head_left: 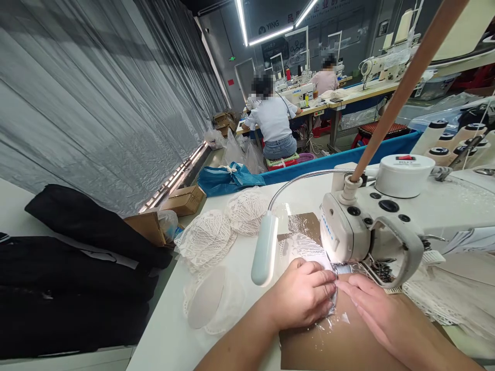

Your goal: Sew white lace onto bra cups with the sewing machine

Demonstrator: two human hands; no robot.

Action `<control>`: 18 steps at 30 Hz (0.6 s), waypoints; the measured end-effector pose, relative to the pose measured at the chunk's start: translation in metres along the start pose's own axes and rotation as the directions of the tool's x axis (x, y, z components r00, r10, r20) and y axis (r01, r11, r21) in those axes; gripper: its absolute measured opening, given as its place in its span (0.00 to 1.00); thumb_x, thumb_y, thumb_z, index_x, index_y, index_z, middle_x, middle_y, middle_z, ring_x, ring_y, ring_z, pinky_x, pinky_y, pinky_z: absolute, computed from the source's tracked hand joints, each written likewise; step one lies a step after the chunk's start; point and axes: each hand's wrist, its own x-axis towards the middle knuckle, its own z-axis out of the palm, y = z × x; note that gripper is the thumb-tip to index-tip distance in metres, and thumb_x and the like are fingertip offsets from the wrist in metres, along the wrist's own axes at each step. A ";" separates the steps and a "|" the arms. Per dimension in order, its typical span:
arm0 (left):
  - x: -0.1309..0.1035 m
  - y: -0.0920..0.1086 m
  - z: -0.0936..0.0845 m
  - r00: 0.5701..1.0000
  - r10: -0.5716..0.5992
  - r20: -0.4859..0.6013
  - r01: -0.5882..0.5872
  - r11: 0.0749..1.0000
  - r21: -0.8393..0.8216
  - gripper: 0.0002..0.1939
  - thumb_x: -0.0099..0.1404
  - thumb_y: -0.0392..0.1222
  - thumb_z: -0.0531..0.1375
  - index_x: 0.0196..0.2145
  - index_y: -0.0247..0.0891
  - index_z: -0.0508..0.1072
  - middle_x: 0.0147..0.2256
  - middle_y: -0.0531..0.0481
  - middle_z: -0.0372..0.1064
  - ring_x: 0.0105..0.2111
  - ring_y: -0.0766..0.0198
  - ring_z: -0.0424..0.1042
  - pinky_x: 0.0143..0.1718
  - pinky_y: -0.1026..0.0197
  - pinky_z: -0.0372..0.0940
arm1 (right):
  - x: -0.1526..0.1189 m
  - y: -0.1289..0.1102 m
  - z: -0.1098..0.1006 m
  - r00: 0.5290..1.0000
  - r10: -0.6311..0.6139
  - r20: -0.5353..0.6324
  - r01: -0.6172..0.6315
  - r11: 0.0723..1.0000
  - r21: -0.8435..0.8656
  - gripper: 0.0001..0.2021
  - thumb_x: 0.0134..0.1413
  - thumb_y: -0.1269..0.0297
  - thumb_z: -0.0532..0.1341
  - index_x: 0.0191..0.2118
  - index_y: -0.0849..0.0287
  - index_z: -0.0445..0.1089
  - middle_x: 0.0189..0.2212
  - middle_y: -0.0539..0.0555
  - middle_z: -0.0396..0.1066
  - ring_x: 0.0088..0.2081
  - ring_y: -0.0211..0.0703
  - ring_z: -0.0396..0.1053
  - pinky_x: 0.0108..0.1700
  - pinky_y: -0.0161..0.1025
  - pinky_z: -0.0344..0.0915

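Observation:
A white sewing machine [344, 226] stands on the white table, its needle area partly hidden behind its head and my fingers. White lace fabric [303, 246] lies left of the needle area and runs under my left hand [309, 291], whose fingers are pressed together on its edge. My right hand [371, 304] lies just right of it on the brown board [332, 345], fingers stretched out and fingertips beside the same edge. A lamp [265, 247] on a bendy metal neck lights the lace from the left.
Lace piles [207, 237] and pale cup-shaped pieces [207, 299] lie on the table's left. More lace [436, 299] is at the right, with thread cones [436, 136] behind. A slanted brown pole [402, 98] rises from the machine. Two seated people work farther back.

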 end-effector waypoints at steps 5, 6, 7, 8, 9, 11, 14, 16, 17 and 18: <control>-0.001 -0.002 -0.002 0.999 0.024 0.024 -0.024 1.000 -0.011 0.17 0.73 0.42 0.49 0.55 0.35 0.67 0.56 0.46 0.67 0.52 0.57 0.63 0.50 0.54 0.58 | 0.005 -0.005 -0.005 0.998 -0.041 0.038 0.042 0.999 -0.029 0.26 0.56 0.78 0.46 0.58 0.54 0.64 0.46 0.55 0.74 0.36 0.43 0.75 0.30 0.38 0.70; -0.002 -0.002 -0.002 1.000 0.016 0.023 -0.016 1.000 -0.015 0.17 0.73 0.43 0.49 0.55 0.35 0.67 0.56 0.47 0.67 0.52 0.57 0.63 0.50 0.54 0.58 | 0.005 -0.005 -0.005 0.998 -0.045 0.035 0.047 0.998 -0.052 0.26 0.56 0.78 0.45 0.57 0.54 0.65 0.46 0.56 0.74 0.33 0.43 0.75 0.27 0.37 0.68; -0.002 -0.001 -0.003 1.000 0.006 0.020 -0.005 1.000 -0.019 0.17 0.73 0.43 0.49 0.54 0.35 0.68 0.56 0.47 0.67 0.52 0.57 0.63 0.50 0.55 0.58 | 0.005 -0.005 -0.004 0.998 -0.050 0.036 0.052 0.996 -0.075 0.26 0.56 0.79 0.45 0.56 0.55 0.66 0.44 0.56 0.74 0.31 0.42 0.75 0.25 0.37 0.67; -0.002 0.000 -0.003 1.000 -0.008 0.015 0.009 1.000 -0.022 0.17 0.73 0.44 0.49 0.54 0.35 0.68 0.55 0.47 0.68 0.51 0.57 0.64 0.50 0.55 0.59 | 0.005 -0.005 -0.003 0.998 -0.051 0.040 0.055 0.994 -0.092 0.25 0.56 0.78 0.45 0.55 0.56 0.66 0.41 0.57 0.75 0.29 0.42 0.74 0.24 0.37 0.66; -0.001 0.002 -0.002 1.000 -0.026 0.008 0.027 0.999 -0.023 0.17 0.72 0.44 0.49 0.53 0.35 0.68 0.55 0.47 0.68 0.51 0.57 0.64 0.50 0.55 0.59 | 0.004 -0.005 -0.003 0.998 -0.048 0.045 0.052 0.993 -0.102 0.25 0.56 0.78 0.46 0.55 0.57 0.67 0.39 0.57 0.76 0.28 0.42 0.74 0.23 0.36 0.66; 0.001 0.008 0.000 0.997 -0.075 -0.011 0.075 0.997 -0.018 0.17 0.72 0.44 0.49 0.53 0.35 0.68 0.54 0.47 0.68 0.49 0.57 0.65 0.48 0.55 0.60 | 0.004 -0.004 -0.002 0.999 -0.029 0.037 0.033 0.993 -0.117 0.25 0.55 0.78 0.45 0.54 0.58 0.68 0.38 0.57 0.77 0.27 0.42 0.74 0.23 0.36 0.66; 0.004 0.018 0.006 0.984 -0.168 -0.053 0.169 0.986 0.016 0.17 0.72 0.43 0.49 0.54 0.35 0.67 0.53 0.46 0.69 0.46 0.56 0.66 0.44 0.54 0.61 | 0.005 -0.003 -0.005 0.999 -0.027 0.019 0.030 0.988 -0.153 0.24 0.54 0.77 0.46 0.53 0.59 0.69 0.38 0.58 0.78 0.28 0.43 0.76 0.22 0.36 0.67; 0.006 0.022 0.009 0.976 -0.206 -0.073 0.210 0.977 0.040 0.17 0.72 0.44 0.49 0.54 0.36 0.67 0.53 0.44 0.69 0.45 0.55 0.66 0.42 0.53 0.61 | 0.007 -0.004 -0.008 0.999 -0.040 0.022 0.043 0.984 -0.171 0.24 0.53 0.77 0.47 0.50 0.58 0.71 0.37 0.58 0.78 0.29 0.45 0.76 0.21 0.35 0.67; 0.006 0.022 0.010 0.974 -0.212 -0.078 0.216 0.975 0.046 0.17 0.72 0.44 0.49 0.53 0.36 0.68 0.52 0.44 0.69 0.45 0.55 0.66 0.42 0.53 0.62 | 0.007 -0.004 -0.010 0.999 -0.036 0.024 0.039 0.985 -0.169 0.23 0.53 0.77 0.47 0.49 0.58 0.72 0.38 0.58 0.78 0.30 0.45 0.76 0.21 0.35 0.66; 0.006 0.021 0.010 0.975 -0.208 -0.081 0.212 0.976 0.045 0.17 0.72 0.44 0.49 0.53 0.36 0.68 0.52 0.43 0.69 0.45 0.55 0.66 0.42 0.53 0.62 | 0.007 -0.004 -0.010 0.999 -0.028 0.027 0.032 0.986 -0.162 0.23 0.53 0.77 0.47 0.48 0.57 0.72 0.39 0.57 0.78 0.30 0.45 0.76 0.20 0.36 0.66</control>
